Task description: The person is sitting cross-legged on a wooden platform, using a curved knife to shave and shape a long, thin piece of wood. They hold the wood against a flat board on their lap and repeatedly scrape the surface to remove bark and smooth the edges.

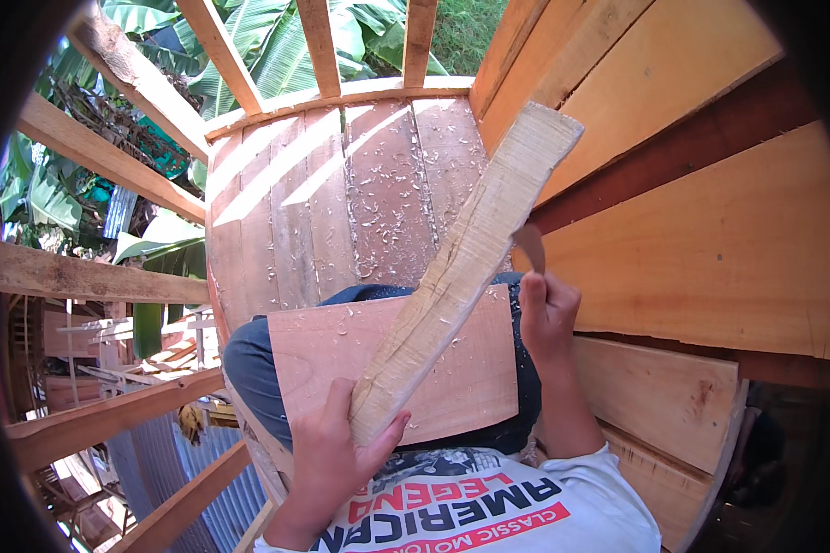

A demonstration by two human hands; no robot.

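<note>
My left hand (341,456) is curled around the low end of a long, pale, rough strip of wood (461,263), with fingers showing on both sides of it. My right hand (549,313) is closed in a fist around a small brown curved blade (531,247). The fist hides the handle, so I can't tell what it looks like. The blade is up against the right edge of the strip, or just beside it, next to a little bite in the wood.

The strip slants from my left hand up to the right, and a jagged crack runs down it. It goes over a thin, flat, pinkish board (470,359) on my lap and covers part of it. That board hides much of my legs, in dark blue jeans (254,369). I have on a white shirt (599,498) with black and red print.

In front of me is a floor of brown wooden planks (286,244), with curly wood shavings (387,194) all over it and bright stripes of sun. Wooden bars (111,276) stand around the left and far sides. Past them are big green banana leaves (281,60) and a wavy grey metal sheet (221,465). Close on my right is a wall of smooth orange-yellow boards (692,249), and my right hand is near it.
</note>
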